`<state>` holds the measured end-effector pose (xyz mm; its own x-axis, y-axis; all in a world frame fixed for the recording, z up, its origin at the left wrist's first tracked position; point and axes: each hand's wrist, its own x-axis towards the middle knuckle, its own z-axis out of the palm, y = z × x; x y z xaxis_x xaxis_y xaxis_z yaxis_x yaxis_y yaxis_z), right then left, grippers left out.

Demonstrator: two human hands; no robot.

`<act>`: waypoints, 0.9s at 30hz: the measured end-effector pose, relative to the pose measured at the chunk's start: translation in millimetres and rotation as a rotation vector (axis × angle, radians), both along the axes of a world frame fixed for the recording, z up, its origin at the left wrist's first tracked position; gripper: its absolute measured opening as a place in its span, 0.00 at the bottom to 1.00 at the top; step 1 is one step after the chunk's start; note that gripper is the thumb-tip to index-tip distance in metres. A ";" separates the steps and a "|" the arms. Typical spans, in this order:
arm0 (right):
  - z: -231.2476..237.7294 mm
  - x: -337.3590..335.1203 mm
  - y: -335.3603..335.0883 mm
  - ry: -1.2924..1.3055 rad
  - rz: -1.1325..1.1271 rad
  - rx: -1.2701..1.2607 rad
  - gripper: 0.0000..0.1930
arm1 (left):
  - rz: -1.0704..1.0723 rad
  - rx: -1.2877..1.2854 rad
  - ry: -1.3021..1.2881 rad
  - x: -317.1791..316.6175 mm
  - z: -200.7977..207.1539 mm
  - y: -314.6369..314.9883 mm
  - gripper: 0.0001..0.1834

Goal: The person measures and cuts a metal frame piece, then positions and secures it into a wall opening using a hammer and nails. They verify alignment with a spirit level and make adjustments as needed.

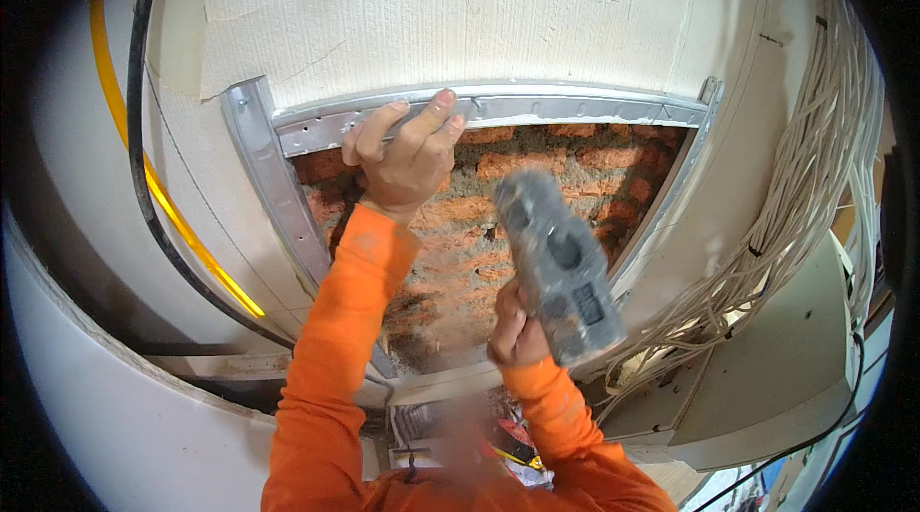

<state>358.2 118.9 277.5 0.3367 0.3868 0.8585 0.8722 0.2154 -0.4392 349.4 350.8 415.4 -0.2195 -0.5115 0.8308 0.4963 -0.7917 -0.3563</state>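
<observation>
A silver metal channel (556,108) runs along the top of an opening, with exposed red brick (517,162) behind it. My left hand (407,158) is closed over its left part, fingertips bent over the upper edge. Just right of those fingers, a small fastener or bent bit of metal stands out from the channel. Lower and to the right, my right hand (518,325) grips a sledgehammer (556,263). Its heavy grey head is slightly blurred and hides most of the handle. The head is apart from the channel, in front of the bricks.
Metal side pieces frame the opening at left (278,172) and right (661,201). A thick bundle of pale cables (757,234) hangs on the right. A black cable (135,129) and a yellow strip (177,215) run down the left. Tools, partly blurred, lie below.
</observation>
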 end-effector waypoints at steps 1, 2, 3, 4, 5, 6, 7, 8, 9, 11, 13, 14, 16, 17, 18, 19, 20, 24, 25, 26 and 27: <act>7.4 9.6 13.3 -0.061 -0.010 0.041 0.13 | 0.015 -0.008 0.021 -4.0 -1.4 0.5 0.14; 16.1 19.9 23.9 -0.125 -0.036 0.080 0.13 | 0.018 -0.018 0.036 -4.2 -2.3 -1.8 0.13; 26.5 29.3 33.9 -0.129 -0.071 0.115 0.14 | 0.017 -0.027 0.050 -2.7 -1.8 -3.8 0.13; 31.9 33.5 41.9 -0.147 -0.099 0.146 0.14 | 0.015 -0.027 0.047 -4.1 -1.9 -1.3 0.13; 37.0 36.8 49.6 -0.163 -0.127 0.175 0.14 | 0.014 -0.026 0.044 -4.2 -3.0 1.8 0.13; 39.9 38.6 54.8 -0.195 -0.164 0.199 0.14 | 0.012 -0.025 0.041 -5.0 -3.4 4.0 0.13; 40.8 41.2 58.0 -0.230 -0.201 0.218 0.13 | 0.023 -0.026 0.041 -5.4 -3.4 4.1 0.13; 34.7 45.7 59.8 -0.192 -0.152 0.235 0.12 | 0.035 -0.026 0.041 -6.0 -3.4 4.0 0.12; 34.1 47.3 56.8 -0.190 -0.138 0.179 0.12 | 0.048 -0.026 0.041 -6.7 -2.9 4.0 0.12; 23.8 47.1 46.1 -0.088 -0.021 0.126 0.11 | 0.063 -0.032 0.045 -7.9 -4.7 4.8 0.11; 7.9 48.0 29.6 0.103 0.169 0.166 0.09 | 0.069 -0.040 0.037 -4.9 -4.0 2.5 0.11; -4.0 44.8 26.5 0.389 0.459 0.325 0.09 | 0.076 -0.044 0.026 -4.9 -3.8 0.3 0.10; 3.5 41.6 40.4 0.140 0.295 0.363 0.10 | 0.093 -0.039 0.008 -5.9 -3.2 0.3 0.09; 15.9 36.3 49.3 0.029 0.203 0.393 0.10 | 0.088 -0.046 0.006 -4.7 -4.5 0.0 0.08; 13.9 41.2 55.2 -0.085 -0.016 0.272 0.11 | 0.082 -0.053 0.003 -3.2 -5.3 0.0 0.08; 23.2 41.2 57.2 -0.131 -0.083 0.215 0.11 | 0.081 -0.065 0.001 -4.4 -6.2 0.7 0.08; 31.8 41.1 57.5 -0.178 -0.157 0.162 0.11 | 0.092 -0.058 -0.003 -5.3 -7.0 2.4 0.08; 30.4 46.6 45.3 -0.032 -0.119 0.147 0.11 | 0.079 -0.060 -0.004 -4.3 -5.2 0.0 0.07; 21.7 45.9 37.5 0.076 0.006 0.250 0.11 | 0.065 -0.063 -0.007 -2.7 -3.1 -1.8 0.07; 23.8 38.6 30.9 0.128 0.149 0.351 0.12 | 0.082 -0.067 0.010 -4.1 -5.2 0.0 0.06; 33.6 34.6 24.1 0.051 0.272 0.425 0.13 | 0.083 -0.060 0.001 -4.8 -5.3 1.7 0.05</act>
<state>392.8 143.0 311.0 0.3180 0.0858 0.9442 0.7397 0.6005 -0.3037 344.5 352.5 410.2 -0.1772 -0.4771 0.8608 0.5607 -0.7677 -0.3101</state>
